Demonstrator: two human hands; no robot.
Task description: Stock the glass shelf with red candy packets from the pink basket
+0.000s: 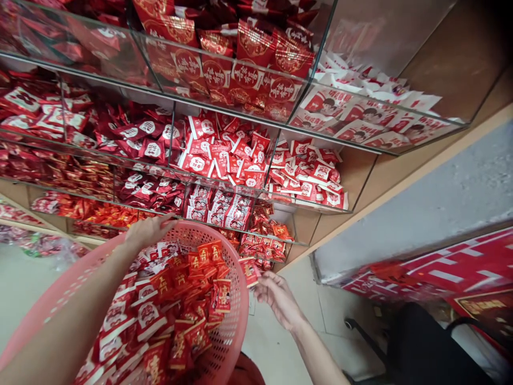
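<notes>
A round pink plastic basket (236,321) with a perforated wall takes up the lower left. It is filled with small wrapped packets (150,315), some red and white, others orange-red with gold print. My left hand (148,232) lies over the basket's far rim and grips it, its fingertips partly hidden. Just outside the right side of the rim, my right hand (276,297) pinches a small red packet (249,271) between thumb and fingers. The packet is near the lowest shelf bin at the right, where similar red packets (264,240) lie.
Tiered shelves with clear fronts (236,125) hold red snack packets across the back. White packets (360,115) fill the upper right bin. A black chair (425,342) stands at the lower right, beside red printed boxes (449,267) against the grey wall. The floor (296,342) is tiled.
</notes>
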